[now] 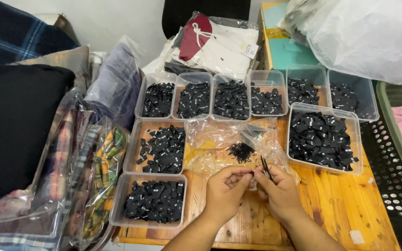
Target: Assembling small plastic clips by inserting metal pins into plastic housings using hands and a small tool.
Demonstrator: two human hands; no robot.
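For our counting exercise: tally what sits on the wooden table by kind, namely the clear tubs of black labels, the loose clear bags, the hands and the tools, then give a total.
Clear plastic tubs of black labels: 9
Clear plastic bag with a small pile of black labels: 1
Hands, left hand and right hand: 2
Thin dark tool, probably tweezers, in the right hand: 1
Total: 13

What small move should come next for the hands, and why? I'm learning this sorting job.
Probably drop the small black piece pinched by the left hand into one of the clear tubs. The right hand holds thin tweezers at that pinch, the loose pile lies just ahead on crinkled plastic, and every tub already holds similar black labels.
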